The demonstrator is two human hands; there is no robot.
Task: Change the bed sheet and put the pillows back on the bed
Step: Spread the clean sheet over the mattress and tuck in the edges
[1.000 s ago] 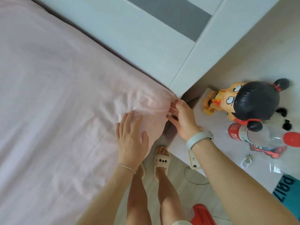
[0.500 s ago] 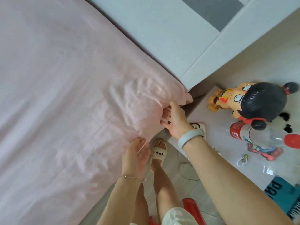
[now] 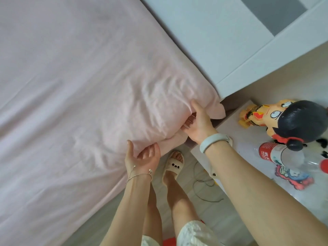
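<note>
A pale pink bed sheet [image 3: 74, 96] covers the mattress and bunches in wrinkles at the corner beside the white headboard [image 3: 209, 32]. My right hand [image 3: 198, 121] grips the raised corner of the sheet, thumb on top and fingers tucked underneath. My left hand [image 3: 142, 157] sits at the mattress side edge, palm turned up, fingers curled around the sheet's hanging hem. No pillows are in view.
A white bedside table [image 3: 248, 157] stands right of the corner with a cartoon doll [image 3: 287, 119], a plastic bottle with a red label [image 3: 287, 157] and stickers. A cable [image 3: 204, 189] lies on the floor by my slippered foot [image 3: 174, 164].
The left hand left the top of the sheet and dropped to the side edge, turning palm up under the hem. The right hand lifted the corner, which now bulges higher.
</note>
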